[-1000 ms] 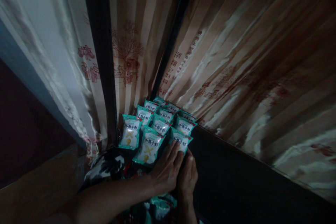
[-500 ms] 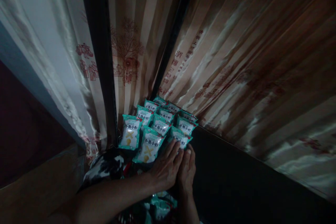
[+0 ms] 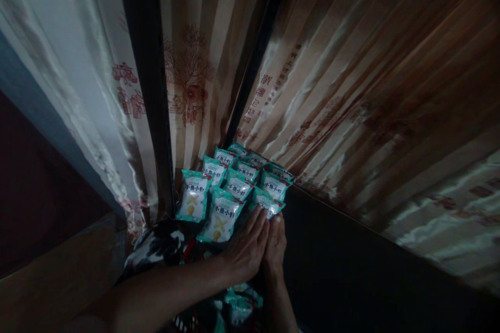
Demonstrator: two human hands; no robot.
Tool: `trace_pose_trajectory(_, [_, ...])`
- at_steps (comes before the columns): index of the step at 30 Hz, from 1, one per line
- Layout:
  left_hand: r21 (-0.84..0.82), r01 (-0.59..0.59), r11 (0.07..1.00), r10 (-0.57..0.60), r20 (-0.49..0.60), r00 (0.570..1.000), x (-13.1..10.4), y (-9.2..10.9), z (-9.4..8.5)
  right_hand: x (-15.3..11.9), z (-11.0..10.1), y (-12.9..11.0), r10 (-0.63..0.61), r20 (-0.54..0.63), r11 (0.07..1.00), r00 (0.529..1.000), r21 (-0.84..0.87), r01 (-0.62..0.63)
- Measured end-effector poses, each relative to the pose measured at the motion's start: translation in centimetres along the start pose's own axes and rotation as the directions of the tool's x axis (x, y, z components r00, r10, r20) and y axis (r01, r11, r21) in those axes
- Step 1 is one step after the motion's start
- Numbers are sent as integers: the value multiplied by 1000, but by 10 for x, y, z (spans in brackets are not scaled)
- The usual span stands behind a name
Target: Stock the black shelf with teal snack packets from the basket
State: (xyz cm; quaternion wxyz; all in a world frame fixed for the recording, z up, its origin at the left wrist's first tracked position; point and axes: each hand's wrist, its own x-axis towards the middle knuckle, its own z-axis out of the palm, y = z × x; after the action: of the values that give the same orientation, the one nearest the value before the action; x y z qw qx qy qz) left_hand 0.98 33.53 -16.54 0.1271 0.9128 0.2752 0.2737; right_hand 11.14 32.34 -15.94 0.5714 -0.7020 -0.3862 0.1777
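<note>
Teal-and-white snack bags [image 3: 221, 218] stand in close, tilted rows in the corner, their printed fronts facing me. My left hand [image 3: 250, 244] has its fingers stretched out flat over the lower part of the front right snack bag [image 3: 269, 204]. Beside it, my right hand [image 3: 275, 244] lies with straight fingers against the same bag's lower right edge. The two hands touch along their sides, and both are open. They hide the bottom of that bag. Below my wrists lie more snack bags [image 3: 240, 309], partly covered by my arms.
Pleated cream curtains [image 3: 336, 73] with red drawings hang behind the bags. Dark upright posts [image 3: 146, 62] stand at the left and in the corner. A dark surface [image 3: 344, 260] stretches to the right. Black-and-white patterned cloth [image 3: 156, 250] and part of a red basket [image 3: 183, 322] are near my left arm.
My right hand has shifted slightly left and up, closer against the front right bag. My left hand stays nearly where it was, and the bag rows look the same.
</note>
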Motion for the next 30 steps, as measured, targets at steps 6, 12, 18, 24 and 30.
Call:
trace_pose_trajectory(6, [25,-31,999,32,-31,999,-3,4,-7,-6,-6,-5,-15,-45,999,999,-30,14])
trace_pose_trajectory(12, [42,-95,995,97,-37,995,-11,14,-14,-28,-20,-14,-2,-145,995,989,-97,-12])
trace_pose_trajectory(18, [-28,-199,980,200,34,979,-33,31,-23,-66,-31,-13,29,-153,999,988,-18,-33])
trace_pose_trajectory(24, [-165,-273,948,293,115,949,-73,49,-21,-124,-41,-14,52,-192,999,980,16,-50])
trace_pose_trajectory(30, [-220,-289,932,317,106,942,-117,64,-10,-175,-50,7,1,-170,999,986,-46,-9])
